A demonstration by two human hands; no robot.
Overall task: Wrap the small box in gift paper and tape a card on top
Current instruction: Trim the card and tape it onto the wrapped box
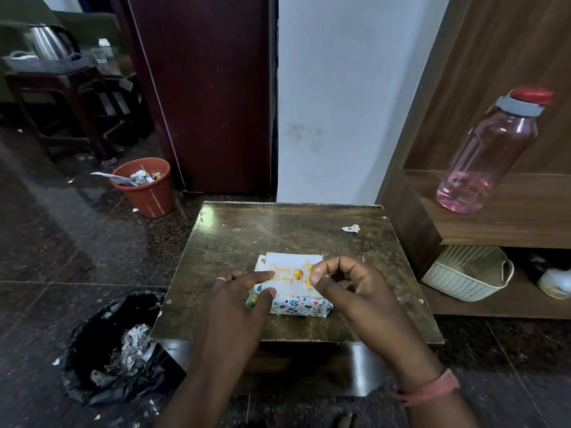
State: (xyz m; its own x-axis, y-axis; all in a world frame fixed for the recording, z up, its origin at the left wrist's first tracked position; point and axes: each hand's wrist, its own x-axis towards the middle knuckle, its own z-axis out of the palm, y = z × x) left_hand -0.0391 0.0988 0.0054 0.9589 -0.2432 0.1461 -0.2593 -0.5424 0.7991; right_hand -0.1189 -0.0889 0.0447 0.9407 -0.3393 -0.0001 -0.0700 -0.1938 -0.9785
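Paper-wrapped box (298,306) done; our left hand (239,299) steadies the card (290,274), right hand (343,284) curls, seemingly pinching tape; next, press it down at 3 o'clock.

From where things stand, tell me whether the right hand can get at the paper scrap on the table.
Probably yes: the paper scrap lies alone on bare table beyond the right hand, nothing between.

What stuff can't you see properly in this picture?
Head view only:
- The right part of the white Happy Birthday card is covered by the right hand.
- Whether that hand's grip pinches tape is too small to tell.
- The left end of the small gift-wrapped box is hidden behind the left hand.
- The small colourful thing under the left hand is mostly covered.
- What the orange plastic bin holds is too small.
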